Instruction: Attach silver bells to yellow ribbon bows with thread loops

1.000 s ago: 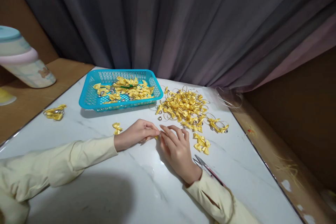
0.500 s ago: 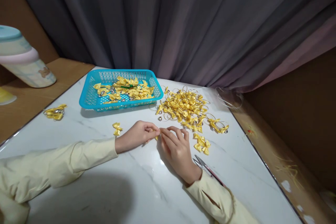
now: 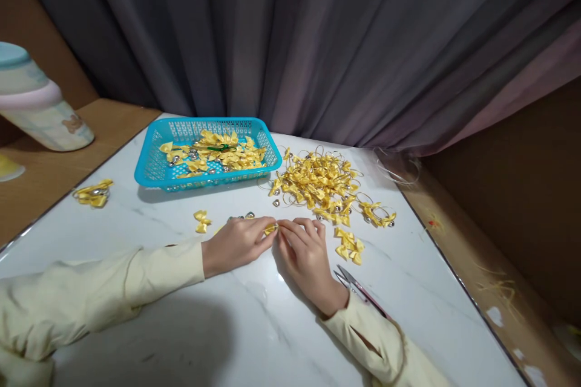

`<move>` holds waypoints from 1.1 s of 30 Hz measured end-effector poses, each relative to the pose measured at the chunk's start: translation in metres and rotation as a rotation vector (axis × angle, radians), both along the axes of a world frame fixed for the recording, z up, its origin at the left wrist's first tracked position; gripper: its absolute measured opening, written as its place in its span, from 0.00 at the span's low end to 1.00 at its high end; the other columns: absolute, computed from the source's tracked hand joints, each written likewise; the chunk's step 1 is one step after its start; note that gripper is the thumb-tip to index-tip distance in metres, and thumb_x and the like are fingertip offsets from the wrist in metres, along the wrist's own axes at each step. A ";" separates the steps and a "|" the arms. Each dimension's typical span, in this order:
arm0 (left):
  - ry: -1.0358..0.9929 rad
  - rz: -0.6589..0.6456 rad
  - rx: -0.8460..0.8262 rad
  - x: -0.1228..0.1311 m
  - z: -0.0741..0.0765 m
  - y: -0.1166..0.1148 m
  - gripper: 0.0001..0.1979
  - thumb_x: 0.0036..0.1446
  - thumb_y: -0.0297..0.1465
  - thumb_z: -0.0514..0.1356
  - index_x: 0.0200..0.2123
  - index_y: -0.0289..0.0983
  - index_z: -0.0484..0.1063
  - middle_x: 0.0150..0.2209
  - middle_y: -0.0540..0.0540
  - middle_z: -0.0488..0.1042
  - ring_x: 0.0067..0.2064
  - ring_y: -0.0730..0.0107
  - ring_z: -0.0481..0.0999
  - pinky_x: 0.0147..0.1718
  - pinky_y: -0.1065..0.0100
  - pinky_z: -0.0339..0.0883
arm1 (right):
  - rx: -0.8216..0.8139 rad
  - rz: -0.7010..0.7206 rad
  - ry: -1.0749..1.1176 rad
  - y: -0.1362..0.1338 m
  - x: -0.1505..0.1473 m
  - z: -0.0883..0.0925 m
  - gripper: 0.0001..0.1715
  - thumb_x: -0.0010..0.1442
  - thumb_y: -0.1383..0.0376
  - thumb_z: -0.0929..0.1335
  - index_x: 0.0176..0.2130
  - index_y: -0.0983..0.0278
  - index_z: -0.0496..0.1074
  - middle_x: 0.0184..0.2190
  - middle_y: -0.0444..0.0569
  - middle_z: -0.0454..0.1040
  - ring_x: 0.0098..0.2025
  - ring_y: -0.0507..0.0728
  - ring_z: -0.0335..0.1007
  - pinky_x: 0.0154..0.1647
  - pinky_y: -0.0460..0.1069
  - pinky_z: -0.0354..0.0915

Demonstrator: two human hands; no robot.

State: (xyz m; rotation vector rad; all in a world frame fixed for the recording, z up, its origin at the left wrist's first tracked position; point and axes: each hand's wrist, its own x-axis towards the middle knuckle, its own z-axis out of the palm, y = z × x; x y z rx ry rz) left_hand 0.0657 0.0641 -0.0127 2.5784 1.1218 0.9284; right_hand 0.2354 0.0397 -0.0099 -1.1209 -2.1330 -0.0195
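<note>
On the near side of the blue basket, my left hand pinches a small yellow piece where my right hand meets it, likely because something so slight needs steadying, though I cannot tell whether the right grips too.

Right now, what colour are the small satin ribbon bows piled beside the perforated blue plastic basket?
The satin bows are yellow, clearest in the head view.
</note>
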 end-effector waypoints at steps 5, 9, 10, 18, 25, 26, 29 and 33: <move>0.142 -0.024 0.272 0.000 -0.007 0.000 0.13 0.63 0.29 0.48 0.45 0.29 0.68 0.34 0.40 0.79 0.31 0.67 0.79 0.29 0.71 0.72 | -0.007 -0.005 0.023 0.000 -0.001 -0.001 0.10 0.60 0.72 0.63 0.39 0.66 0.73 0.39 0.49 0.77 0.39 0.57 0.64 0.42 0.55 0.57; 0.267 -0.063 0.368 -0.001 -0.007 -0.001 0.15 0.64 0.26 0.46 0.47 0.26 0.68 0.29 0.40 0.78 0.28 0.67 0.78 0.27 0.70 0.72 | -0.027 -0.013 0.024 0.000 -0.002 -0.001 0.11 0.60 0.71 0.63 0.39 0.65 0.73 0.39 0.49 0.77 0.39 0.57 0.64 0.42 0.55 0.57; 0.289 -0.061 0.382 -0.001 -0.007 -0.001 0.16 0.64 0.25 0.45 0.47 0.26 0.68 0.28 0.41 0.77 0.27 0.68 0.77 0.26 0.70 0.72 | -0.031 -0.015 0.025 0.000 -0.002 -0.001 0.11 0.60 0.71 0.63 0.39 0.64 0.73 0.39 0.49 0.77 0.39 0.57 0.64 0.41 0.55 0.57; 0.351 -0.034 0.527 0.001 -0.006 -0.002 0.14 0.62 0.22 0.47 0.46 0.23 0.67 0.21 0.46 0.72 0.21 0.69 0.73 0.19 0.72 0.65 | -0.046 -0.022 0.035 -0.001 -0.002 -0.001 0.10 0.60 0.71 0.63 0.39 0.65 0.73 0.39 0.49 0.78 0.38 0.57 0.65 0.41 0.55 0.56; 0.385 -0.059 0.493 -0.002 -0.011 -0.002 0.17 0.60 0.19 0.44 0.51 0.23 0.62 0.21 0.46 0.71 0.21 0.68 0.72 0.19 0.71 0.65 | -0.090 -0.035 0.053 0.000 -0.002 -0.003 0.11 0.61 0.70 0.63 0.39 0.64 0.74 0.38 0.48 0.78 0.38 0.56 0.66 0.40 0.55 0.56; 0.392 -0.067 0.490 -0.002 -0.011 -0.002 0.18 0.60 0.19 0.44 0.51 0.23 0.62 0.21 0.46 0.72 0.21 0.68 0.72 0.19 0.71 0.65 | -0.096 -0.035 0.057 0.000 -0.002 -0.003 0.11 0.61 0.70 0.63 0.39 0.64 0.74 0.38 0.48 0.78 0.38 0.56 0.66 0.40 0.55 0.56; 0.426 -0.086 0.489 -0.003 -0.010 -0.003 0.17 0.60 0.18 0.44 0.50 0.23 0.62 0.22 0.46 0.72 0.21 0.69 0.72 0.18 0.71 0.64 | -0.107 -0.031 0.071 0.000 -0.003 -0.003 0.10 0.61 0.71 0.63 0.38 0.64 0.74 0.38 0.48 0.78 0.37 0.56 0.65 0.40 0.55 0.56; 0.416 -0.081 0.509 -0.002 -0.008 -0.003 0.15 0.60 0.18 0.45 0.47 0.22 0.64 0.21 0.46 0.72 0.21 0.70 0.72 0.18 0.72 0.64 | -0.114 -0.017 0.092 0.001 -0.004 -0.003 0.09 0.60 0.71 0.63 0.37 0.65 0.73 0.38 0.48 0.78 0.37 0.56 0.65 0.40 0.55 0.56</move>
